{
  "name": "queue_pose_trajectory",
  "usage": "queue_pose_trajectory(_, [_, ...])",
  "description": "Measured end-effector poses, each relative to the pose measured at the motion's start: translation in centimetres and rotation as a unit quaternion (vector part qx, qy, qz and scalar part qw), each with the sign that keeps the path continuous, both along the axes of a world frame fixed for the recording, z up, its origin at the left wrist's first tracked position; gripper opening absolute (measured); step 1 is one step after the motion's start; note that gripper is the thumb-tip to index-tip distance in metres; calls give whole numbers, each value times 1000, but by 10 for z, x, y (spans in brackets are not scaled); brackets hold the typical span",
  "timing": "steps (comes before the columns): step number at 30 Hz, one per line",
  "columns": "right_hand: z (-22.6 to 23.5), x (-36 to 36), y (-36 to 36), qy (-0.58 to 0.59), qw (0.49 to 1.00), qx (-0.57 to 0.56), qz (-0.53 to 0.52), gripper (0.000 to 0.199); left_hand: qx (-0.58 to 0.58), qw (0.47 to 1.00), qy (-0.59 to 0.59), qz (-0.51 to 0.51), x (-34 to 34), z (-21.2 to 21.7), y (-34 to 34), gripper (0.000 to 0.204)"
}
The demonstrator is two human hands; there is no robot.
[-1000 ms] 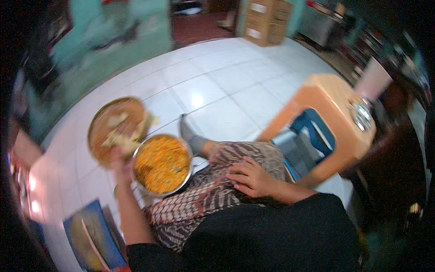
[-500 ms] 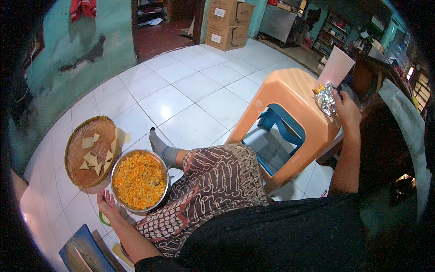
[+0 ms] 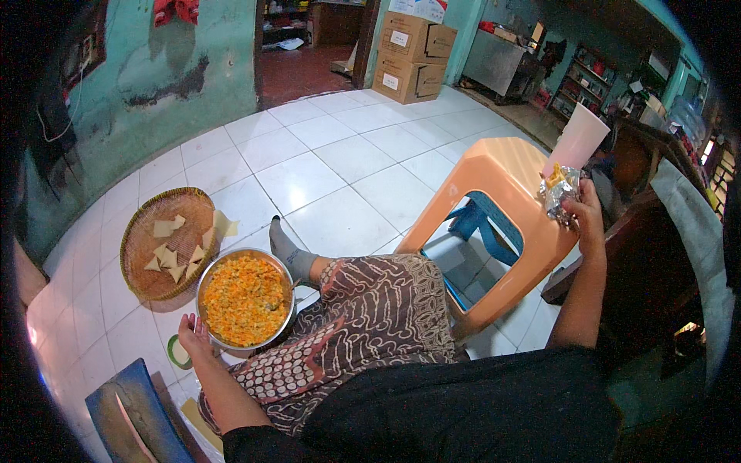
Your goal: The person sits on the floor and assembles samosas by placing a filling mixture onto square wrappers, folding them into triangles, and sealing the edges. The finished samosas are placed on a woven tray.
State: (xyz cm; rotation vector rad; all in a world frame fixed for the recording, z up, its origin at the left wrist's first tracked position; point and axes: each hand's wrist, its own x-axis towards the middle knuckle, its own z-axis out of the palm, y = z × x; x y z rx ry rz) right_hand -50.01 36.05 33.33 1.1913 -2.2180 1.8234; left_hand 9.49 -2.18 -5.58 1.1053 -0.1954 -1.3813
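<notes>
In my right hand (image 3: 587, 212) is a foil-wrapped snack (image 3: 562, 193), yellow food showing at its open end. The fingers are closed round the foil, beside the edge of an orange plastic stool (image 3: 505, 158). Just behind it a pale pink cup (image 3: 579, 135) stands on the stool. My left hand (image 3: 194, 337) is open, palm turned up, close to the rim of a metal bowl (image 3: 290, 315). Orange-and-yellow chopped filling (image 3: 243, 297) fills the bowl, with a spoon partly sunk in it.
A round woven tray (image 3: 139, 266) holds several folded pastry triangles (image 3: 176, 272) and loose wrapper sheets. By my left forearm are a green-rimmed round item (image 3: 179, 352) and a blue-edged board (image 3: 139, 417). Cardboard boxes (image 3: 405, 81) stand by the far doorway.
The whole view has shifted, so everything sits lower and mostly further right. My right thumb now lies across the foil. The bowl and tray keep their places on the floor.
</notes>
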Motion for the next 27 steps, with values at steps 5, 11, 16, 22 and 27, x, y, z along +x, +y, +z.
queue_pose_trajectory(5, [-13,60,-14,-114,961,-145,209,50,3,1000,-2,-2,1,-7,-2,37])
queue_pose_trajectory(11, [-45,142,-67,-432,745,30,507,77,12,1000,17,-12,-12,6,4,40])
queue_pose_trajectory(16, [-70,222,-102,-544,369,248,711,69,32,999,-16,15,13,28,23,37])
queue_pose_trajectory(22, [-41,274,-107,-440,268,188,836,38,54,999,-4,-3,0,29,22,36])
queue_pose_trajectory(27, [-71,298,-90,-477,216,-13,852,62,45,999,11,-14,-8,31,19,32])
